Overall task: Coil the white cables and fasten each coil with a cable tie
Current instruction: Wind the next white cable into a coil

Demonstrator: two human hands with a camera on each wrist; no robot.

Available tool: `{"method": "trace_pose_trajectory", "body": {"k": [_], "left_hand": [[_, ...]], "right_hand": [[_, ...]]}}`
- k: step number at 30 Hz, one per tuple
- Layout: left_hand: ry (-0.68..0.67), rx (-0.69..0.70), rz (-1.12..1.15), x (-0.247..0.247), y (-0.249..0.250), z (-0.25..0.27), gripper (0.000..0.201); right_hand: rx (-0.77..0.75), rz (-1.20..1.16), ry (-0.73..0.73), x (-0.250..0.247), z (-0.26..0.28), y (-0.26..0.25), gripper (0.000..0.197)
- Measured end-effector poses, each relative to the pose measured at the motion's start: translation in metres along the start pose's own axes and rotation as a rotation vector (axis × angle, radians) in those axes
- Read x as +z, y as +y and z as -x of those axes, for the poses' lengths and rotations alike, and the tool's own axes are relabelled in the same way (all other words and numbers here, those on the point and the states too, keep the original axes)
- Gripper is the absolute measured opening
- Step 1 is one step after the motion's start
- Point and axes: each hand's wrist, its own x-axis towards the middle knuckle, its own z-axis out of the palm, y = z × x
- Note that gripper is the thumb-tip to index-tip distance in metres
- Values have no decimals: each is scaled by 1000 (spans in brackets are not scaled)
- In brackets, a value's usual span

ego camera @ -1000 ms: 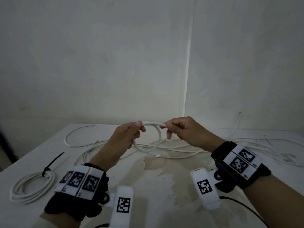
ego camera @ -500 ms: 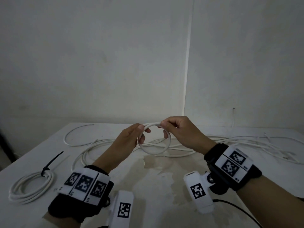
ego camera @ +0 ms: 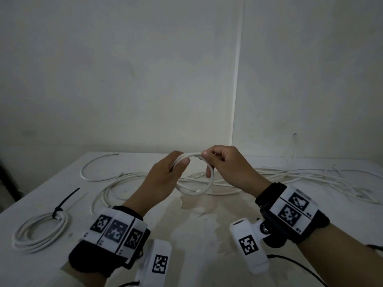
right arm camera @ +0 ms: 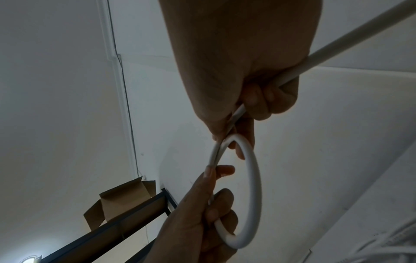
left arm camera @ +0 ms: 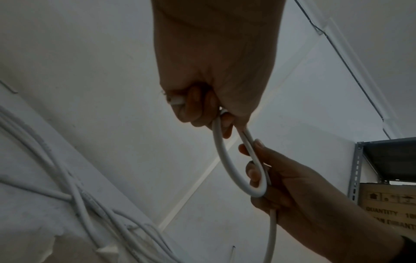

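Observation:
A small loop of white cable (ego camera: 194, 191) hangs above the table (ego camera: 207, 235) between my hands. My left hand (ego camera: 180, 162) grips the top of the loop, where two strands lie together. My right hand (ego camera: 207, 160) pinches the same strands just to the right, with a finger through the loop. In the left wrist view my left hand (left arm camera: 202, 106) grips the loop (left arm camera: 225, 160) and my right hand (left arm camera: 258, 160) holds its far bend. The right wrist view shows the right hand (right arm camera: 243, 113) closed round the cable loop (right arm camera: 254, 178).
A finished coil (ego camera: 39, 230) bound with a black cable tie (ego camera: 62, 204) lies at the table's left. Loose white cables (ego camera: 290, 179) sprawl across the back of the table. A wall stands close behind. A metal rack (left arm camera: 360, 160) with a cardboard box (right arm camera: 121, 201) appears in the wrist views.
The hands have drawn closer together at the top of the loop. A second strand now lies along the first under the left thumb.

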Motion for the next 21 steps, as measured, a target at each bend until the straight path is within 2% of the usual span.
{"method": "trace_pose_trajectory", "body": {"k": [5, 12, 16, 21], "left_hand": [[-47, 18, -34, 0, 2, 1, 11], [-55, 14, -125, 2, 10, 3, 16], [29, -127, 31, -1, 13, 1, 24], [-90, -306, 286, -16, 12, 4, 24]], "right_hand": [[-32, 25, -36, -1, 1, 1, 21], [-12, 112, 24, 1, 1, 4, 27], [-3, 151, 95, -3, 2, 9, 30], [20, 166, 143, -10, 6, 16, 28]]}}
